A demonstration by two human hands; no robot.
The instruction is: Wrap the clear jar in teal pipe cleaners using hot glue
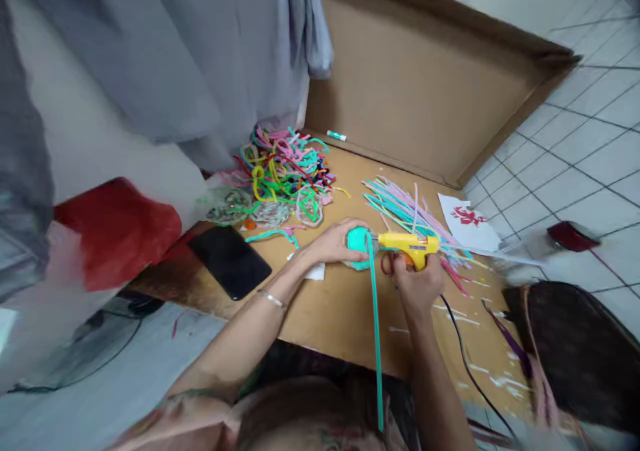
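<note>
Right under my left hand [334,243] sits a teal coiled disc [358,240] of pipe cleaner, lying flat on the cardboard sheet [340,304]. My fingers are pressed together over its near-left edge, holding it down. A long teal strand [376,324] runs off the coil straight back toward my body.

My right hand [417,283] is wrapped tight round the grip of a yellow glue gun [407,244], nozzle aimed left and touching the coil's right edge, so the two hands are just beside each other. Its black cord [465,358] trails back past my right wrist.

Just beyond the gun, a fan of loose pink and teal stems [405,204]. Further out past my left hand, a tangled multicolour pile [285,171]. Off to the left of that hand, near my forearm, a black phone [230,261] lies flat. A white paper with red print [467,221] sits out to the right of the gun.
</note>
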